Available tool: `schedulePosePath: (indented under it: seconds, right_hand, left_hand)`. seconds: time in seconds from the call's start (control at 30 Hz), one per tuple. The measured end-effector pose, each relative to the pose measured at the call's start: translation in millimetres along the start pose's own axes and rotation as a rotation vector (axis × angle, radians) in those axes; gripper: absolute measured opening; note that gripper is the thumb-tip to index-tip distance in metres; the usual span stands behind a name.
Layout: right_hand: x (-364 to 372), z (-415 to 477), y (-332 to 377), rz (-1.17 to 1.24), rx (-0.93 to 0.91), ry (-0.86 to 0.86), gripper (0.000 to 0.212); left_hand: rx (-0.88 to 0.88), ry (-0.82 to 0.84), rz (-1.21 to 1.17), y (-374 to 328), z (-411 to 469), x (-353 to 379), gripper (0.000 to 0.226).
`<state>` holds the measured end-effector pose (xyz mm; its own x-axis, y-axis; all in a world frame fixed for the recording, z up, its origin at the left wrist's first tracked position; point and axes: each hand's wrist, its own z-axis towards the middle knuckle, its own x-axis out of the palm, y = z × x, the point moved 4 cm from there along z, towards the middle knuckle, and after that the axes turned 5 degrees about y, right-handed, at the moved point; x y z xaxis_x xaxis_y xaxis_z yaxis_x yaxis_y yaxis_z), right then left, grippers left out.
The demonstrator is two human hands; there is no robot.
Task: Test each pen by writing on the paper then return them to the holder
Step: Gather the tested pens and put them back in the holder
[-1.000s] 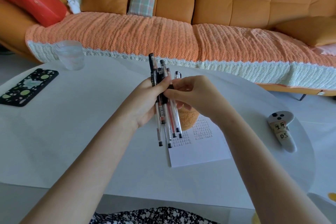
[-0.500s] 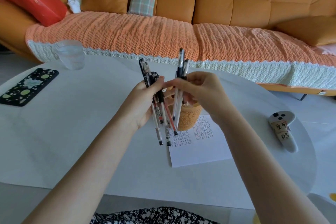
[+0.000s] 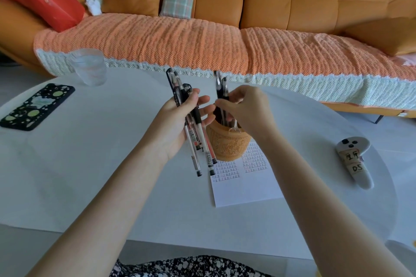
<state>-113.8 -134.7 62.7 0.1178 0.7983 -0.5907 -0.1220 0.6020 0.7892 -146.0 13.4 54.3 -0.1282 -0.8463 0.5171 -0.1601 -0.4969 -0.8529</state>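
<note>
Pen bundle (image 3: 195, 141) gripped in left hand (image 3: 180, 123) just left of holder (image 3: 227, 144); right hand (image 3: 245, 110) pinches two pens (image 3: 219, 87) above holder, lower ends inside.

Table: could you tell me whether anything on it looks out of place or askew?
The holder stands on the far left corner of the paper, over part of the sheet, and the paper lies slightly askew. Nothing looks spilled or damaged.
</note>
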Motion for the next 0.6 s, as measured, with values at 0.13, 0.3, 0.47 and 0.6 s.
schedulePosePath:
  seconds: [0.13,0.3,0.47,0.6]
  right_hand:
    - [-8,-9,0,-0.059,-0.006,-0.065,0.027]
    - [-13,-30,18,0.138,-0.075,-0.022,0.014]
    - [-1,-48,29,0.218,-0.093,0.111,0.029]
    - [2,-46,33,0.122,-0.106,0.137,0.015]
  left_hand:
    - [-0.003,0.005,0.023,2,0,-1,0.019]
    - [-0.01,0.012,0.035,3,0,2,0.019]
    - [-0.004,0.032,0.105,1,-2,12,0.018]
    - [0.014,0.044,0.169,2,-4,18,0.019]
